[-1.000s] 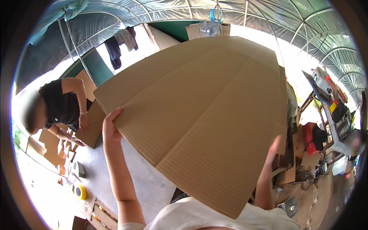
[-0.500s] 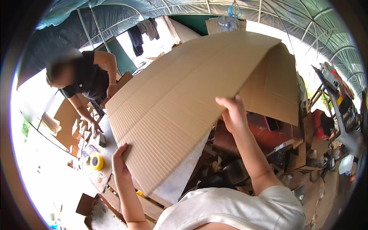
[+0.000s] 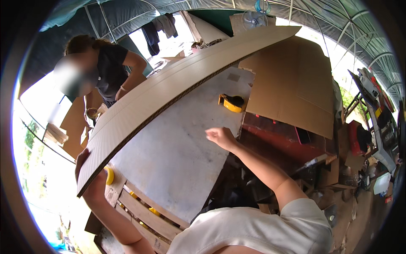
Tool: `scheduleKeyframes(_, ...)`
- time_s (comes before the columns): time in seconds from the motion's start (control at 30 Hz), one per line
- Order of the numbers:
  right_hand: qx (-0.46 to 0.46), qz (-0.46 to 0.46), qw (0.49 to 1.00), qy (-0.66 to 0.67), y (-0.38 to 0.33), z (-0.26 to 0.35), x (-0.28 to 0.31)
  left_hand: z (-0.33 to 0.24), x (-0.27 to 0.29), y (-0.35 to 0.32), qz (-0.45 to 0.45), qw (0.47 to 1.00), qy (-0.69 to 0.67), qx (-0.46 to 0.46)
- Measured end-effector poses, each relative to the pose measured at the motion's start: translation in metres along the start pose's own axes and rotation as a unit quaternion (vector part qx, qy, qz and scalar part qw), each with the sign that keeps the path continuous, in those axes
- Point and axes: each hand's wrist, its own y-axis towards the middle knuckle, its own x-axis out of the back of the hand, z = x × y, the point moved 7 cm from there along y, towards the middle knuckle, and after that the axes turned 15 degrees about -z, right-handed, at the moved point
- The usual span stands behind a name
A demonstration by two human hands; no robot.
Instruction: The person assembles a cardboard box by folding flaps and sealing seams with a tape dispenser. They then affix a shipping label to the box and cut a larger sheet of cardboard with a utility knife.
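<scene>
A big corrugated cardboard sheet [image 3: 169, 84] stands tilted on edge, running from lower left to upper right. My left hand [image 3: 94, 182] grips its near left corner, partly hidden behind the board. Away from the sheet, my right hand [image 3: 220, 137] hovers over the grey tabletop [image 3: 169, 139], empty, its fingers loosely bent. Beyond that hand, a yellow and black tape dispenser [image 3: 231, 103] lies on the tabletop. Another brown cardboard sheet [image 3: 292, 80] rests at the right, over a dark red surface [image 3: 270, 131].
Across the table at the left, a person in a dark shirt [image 3: 112, 67] holds a small round object I cannot make out. A yellow tape roll [image 3: 109, 175] shows beside my left hand. Wooden slats [image 3: 148, 211] lie nearer me. A fan [image 3: 253, 20] stands at the back; clutter fills the right.
My right hand has let go of the sheet's edge and moved left. The left hand has shifted left with the sheet, which has tipped up, uncovering the tabletop and tape dispenser. The other person has straightened somewhat.
</scene>
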Motion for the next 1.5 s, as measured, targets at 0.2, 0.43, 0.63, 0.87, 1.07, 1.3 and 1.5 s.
scheduleKeyframes(0.2, -0.067, -0.061, 0.940, -0.328, 0.083, -0.182, -0.009, -0.002, 0.024, 0.002, 0.004, 0.987, 0.126, -0.094)
scheduleKeyframes(0.43, -0.005, -0.111, 0.851, -0.513, 0.159, -0.279, -0.010, 0.089, 0.031, -0.034, -0.117, 0.853, -0.287, 0.420)
scheduleKeyframes(0.63, -0.060, -0.038, 0.913, -0.402, 0.138, -0.248, -0.049, 0.111, 0.040, -0.077, -0.122, 0.826, -0.303, 0.459)
scheduleKeyframes(0.87, -0.056, -0.032, 0.989, -0.133, 0.009, -0.122, 0.043, 0.052, -0.010, -0.124, -0.083, 0.805, -0.211, 0.548)
scheduleKeyframes(1.07, 0.022, -0.170, 0.922, -0.348, -0.048, -0.121, 0.176, 0.032, -0.029, -0.165, -0.026, 0.783, -0.195, 0.590)
scheduleKeyframes(1.3, 0.007, -0.116, 0.882, -0.456, -0.079, -0.191, 0.219, 0.026, -0.003, -0.226, 0.004, 0.752, -0.198, 0.628)
scheduleKeyframes(1.5, 0.071, -0.166, 0.849, -0.496, -0.064, -0.180, 0.219, 0.029, 0.060, -0.302, 0.002, 0.723, -0.222, 0.654)
